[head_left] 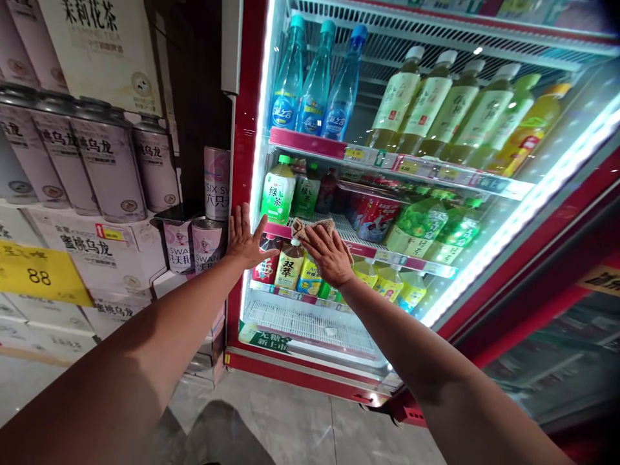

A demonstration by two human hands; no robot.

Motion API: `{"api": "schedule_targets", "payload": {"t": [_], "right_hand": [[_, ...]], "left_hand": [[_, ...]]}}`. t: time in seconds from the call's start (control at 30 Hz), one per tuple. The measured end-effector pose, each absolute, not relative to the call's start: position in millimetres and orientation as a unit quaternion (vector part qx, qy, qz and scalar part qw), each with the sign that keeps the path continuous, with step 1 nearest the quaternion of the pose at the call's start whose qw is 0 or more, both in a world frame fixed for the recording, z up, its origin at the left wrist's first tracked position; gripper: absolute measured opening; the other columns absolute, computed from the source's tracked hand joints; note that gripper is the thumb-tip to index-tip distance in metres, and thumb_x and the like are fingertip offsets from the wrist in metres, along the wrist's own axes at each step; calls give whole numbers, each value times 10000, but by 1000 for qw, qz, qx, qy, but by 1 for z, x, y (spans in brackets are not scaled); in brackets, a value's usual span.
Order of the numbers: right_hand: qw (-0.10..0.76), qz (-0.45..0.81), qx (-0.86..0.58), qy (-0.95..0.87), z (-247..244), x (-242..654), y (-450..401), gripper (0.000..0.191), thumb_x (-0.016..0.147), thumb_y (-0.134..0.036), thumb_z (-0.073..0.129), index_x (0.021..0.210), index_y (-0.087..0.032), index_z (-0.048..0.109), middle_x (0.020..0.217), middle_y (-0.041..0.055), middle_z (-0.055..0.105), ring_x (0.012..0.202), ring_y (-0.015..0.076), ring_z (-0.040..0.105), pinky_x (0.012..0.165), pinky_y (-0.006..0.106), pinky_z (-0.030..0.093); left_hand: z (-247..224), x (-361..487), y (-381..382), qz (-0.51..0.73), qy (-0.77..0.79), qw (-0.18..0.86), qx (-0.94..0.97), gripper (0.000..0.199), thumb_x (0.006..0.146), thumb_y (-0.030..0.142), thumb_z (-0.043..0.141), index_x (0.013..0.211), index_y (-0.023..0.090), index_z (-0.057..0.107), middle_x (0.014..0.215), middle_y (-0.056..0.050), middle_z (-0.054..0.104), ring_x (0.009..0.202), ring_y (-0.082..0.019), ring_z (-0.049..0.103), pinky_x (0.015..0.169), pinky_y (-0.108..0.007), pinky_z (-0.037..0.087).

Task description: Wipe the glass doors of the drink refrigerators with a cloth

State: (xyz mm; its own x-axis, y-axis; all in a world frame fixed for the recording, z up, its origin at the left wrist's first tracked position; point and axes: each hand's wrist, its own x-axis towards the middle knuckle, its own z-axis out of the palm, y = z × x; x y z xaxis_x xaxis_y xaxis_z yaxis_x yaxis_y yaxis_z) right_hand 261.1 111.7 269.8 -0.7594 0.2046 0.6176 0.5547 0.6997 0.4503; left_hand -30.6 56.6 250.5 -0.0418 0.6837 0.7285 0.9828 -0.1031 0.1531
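A lit, red-framed drinks fridge [238, 155] stands in front of me. My left hand [247, 242] rests with spread fingers at the fridge's left edge, holding nothing. Under the fingers of my right hand [330, 258] is a folded brown cloth [303, 229], pressed flat in front of the middle shelf's edge. Whether glass lies between the cloth and the shelf I cannot tell. Near the cloth stands a green tea bottle [278, 194]. Just below my hands are a bottle with a cream label [289, 268] and a yellow lemon drink [310, 274].
Blue bottles [310, 97] and pale green bottles [436, 106] fill the upper shelf. At left, tall cans [109, 158] stand on stacked boxes [97, 255] with a yellow price sign [43, 274]. Another red-framed fridge [547, 310] is on the right. Grey tiles [310, 426] cover the floor.
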Motion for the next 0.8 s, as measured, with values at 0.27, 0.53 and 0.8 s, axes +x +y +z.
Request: {"api": "schedule_targets", "payload": {"t": [0.27,0.53,0.8], "right_hand": [[304,-315,-240,-866,271,283,114,718,966,-109,495,1635,-315,336,1720,5,290,1616,251,208,1323,537,172],[284,-326,-236,-870,260,310,114,666,981,-127,504,1602,-348,399,1690,-33,361,1597,226,271,1318,503,210],[348,-290,-333,-827,253,339,116,715,968,-133,527,1620,-371,351,1724,-20,278,1620,264,191,1315,566,166]], "left_hand": [[248,-31,59,-337,-636,241,-651,1182,767,677,774,1681,284,137,1722,-106,-254,1545,-456,-260,1238,-736,-24],[246,-26,51,-338,-628,283,-641,1219,787,604,798,1686,265,49,1694,-159,-288,1547,-448,-236,1245,-727,24],[254,25,51,-300,-551,296,-720,1033,914,460,704,1685,300,36,1745,-145,-103,1592,-386,-117,1265,-708,-10]]}}
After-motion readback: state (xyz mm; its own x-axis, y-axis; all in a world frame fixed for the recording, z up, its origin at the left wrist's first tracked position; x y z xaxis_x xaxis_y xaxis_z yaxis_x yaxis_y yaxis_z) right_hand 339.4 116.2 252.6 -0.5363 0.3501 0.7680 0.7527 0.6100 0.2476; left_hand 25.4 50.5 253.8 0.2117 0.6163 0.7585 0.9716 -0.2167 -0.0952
